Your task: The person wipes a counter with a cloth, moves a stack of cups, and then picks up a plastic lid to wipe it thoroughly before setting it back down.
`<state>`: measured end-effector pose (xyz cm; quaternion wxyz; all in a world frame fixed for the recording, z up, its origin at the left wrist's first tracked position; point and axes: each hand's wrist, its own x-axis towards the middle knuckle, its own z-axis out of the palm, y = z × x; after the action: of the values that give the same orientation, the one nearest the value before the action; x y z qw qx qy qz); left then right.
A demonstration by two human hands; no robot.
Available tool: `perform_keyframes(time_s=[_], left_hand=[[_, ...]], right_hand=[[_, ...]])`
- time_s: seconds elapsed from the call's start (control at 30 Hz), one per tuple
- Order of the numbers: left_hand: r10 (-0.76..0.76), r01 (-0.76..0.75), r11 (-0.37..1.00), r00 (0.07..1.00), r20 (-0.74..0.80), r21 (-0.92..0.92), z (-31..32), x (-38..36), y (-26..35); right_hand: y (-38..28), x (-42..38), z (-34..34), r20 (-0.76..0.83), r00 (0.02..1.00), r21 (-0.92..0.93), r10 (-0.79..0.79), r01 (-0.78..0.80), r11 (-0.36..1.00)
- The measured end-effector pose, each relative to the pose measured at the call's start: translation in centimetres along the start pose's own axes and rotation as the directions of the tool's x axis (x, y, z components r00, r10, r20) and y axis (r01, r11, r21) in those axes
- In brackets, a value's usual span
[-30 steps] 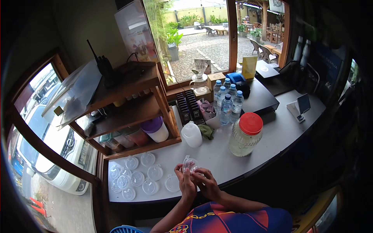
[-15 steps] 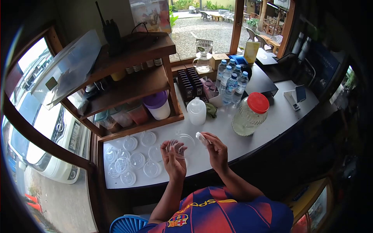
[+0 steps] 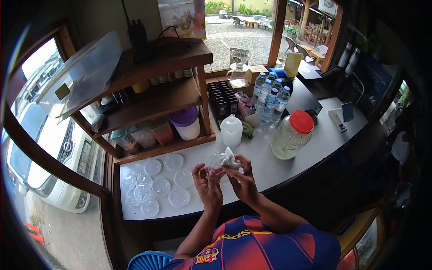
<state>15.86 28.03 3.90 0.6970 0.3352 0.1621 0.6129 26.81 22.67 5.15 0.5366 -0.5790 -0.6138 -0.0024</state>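
- Since half a second ago, your right hand (image 3: 243,182) has come across towards your left hand (image 3: 209,189), closing the gap that lay between the white cloth and the clear lid.
- Your left hand grips the clear lid (image 3: 215,159) by its edge, fingers curled around it, above the near part of the white counter (image 3: 252,191).
- Your right hand pinches the white cloth (image 3: 230,158), bunched up, at the lid's 3 o'clock side; you cover part of the lid with it, and whether it presses on the plastic I can't tell.
- Taking the held lid as the centre of the clock, more loose lids (image 3: 160,186) lie spread at 8 to 9 o'clock, some overlapping.
- The white jug (image 3: 231,132) stands near your hands at 1 o'clock, in the way of a straight reach to the black racks (image 3: 222,99) behind it.
- A green cloth (image 3: 248,130) lies just beside the jug.
- The red-capped jar (image 3: 290,139) stands at 2 o'clock, a bulky obstacle on that side; the water bottles (image 3: 271,101) cluster beyond it, between 1 and 2.
- The wooden shelf (image 3: 155,100) closes off 10 to 11 o'clock, with a purple-lidded tub (image 3: 186,123) on its lower level.
- The card reader (image 3: 338,118) sits well apart, between 2 and 3 o'clock.
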Motion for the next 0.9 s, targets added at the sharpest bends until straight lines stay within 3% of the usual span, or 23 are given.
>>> perform_keyframes(time_s=[0.17, 0.33, 0.37, 0.43, 0.47, 0.57, 0.7, 0.8, 0.9], left_hand=[[0.042, -0.044, 0.994, 0.999, 0.026, 0.102, 1.0, 0.6, -0.3], [0.037, -0.031, 0.986, 0.999, -0.033, 0.162, 2.0, 1.0, -1.4], [0.058, -0.051, 0.986, 0.997, -0.041, 0.161, 2.0, 1.3, -1.8], [0.098, -0.087, 0.983, 0.993, -0.061, 0.16, 1.7, 1.7, -2.5], [0.116, -0.099, 0.979, 0.989, -0.087, 0.178, 1.8, 1.9, -2.6], [0.097, -0.077, 0.977, 0.991, -0.091, 0.198, 1.5, 2.6, -3.2], [0.111, -0.082, 0.971, 0.986, -0.123, 0.224, 1.9, 2.7, -4.1], [0.107, -0.063, 0.945, 0.987, -0.123, 0.32, 2.0, 2.1, -5.7], [0.06, -0.002, 0.877, 0.993, -0.106, 0.481, 2.2, 1.5, -7.9]], right_hand=[[1.8, 1.5, -1.2, 0.011, 0.999, -0.017, -0.033, 0.033, 0.999], [4.4, 2.2, -1.5, -0.004, 0.996, 0.178, 0.089, -0.087, 0.98], [5.5, 2.2, -1.4, -0.004, 0.957, 0.454, 0.291, -0.258, 0.853], [7.2, 2.4, -1.6, 0.179, 0.771, 0.842, 0.611, -0.442, 0.31], [7.6, 2.5, -2.2, 0.255, 0.747, 0.894, 0.614, -0.424, 0.144], [9.0, 2.8, -3.6, 0.341, 0.69, 0.868, 0.638, -0.492, 0.068], [10.9, 2.6, -4.2, 0.415, 0.69, 0.828, 0.593, -0.557, 0.07], [12.8, 1.4, -3.9, 0.541, 0.658, 0.755, 0.524, -0.654, 0.043], [12.2, 0.8, -4.5, 0.675, 0.592, 0.69, 0.441, -0.718, -0.093]])
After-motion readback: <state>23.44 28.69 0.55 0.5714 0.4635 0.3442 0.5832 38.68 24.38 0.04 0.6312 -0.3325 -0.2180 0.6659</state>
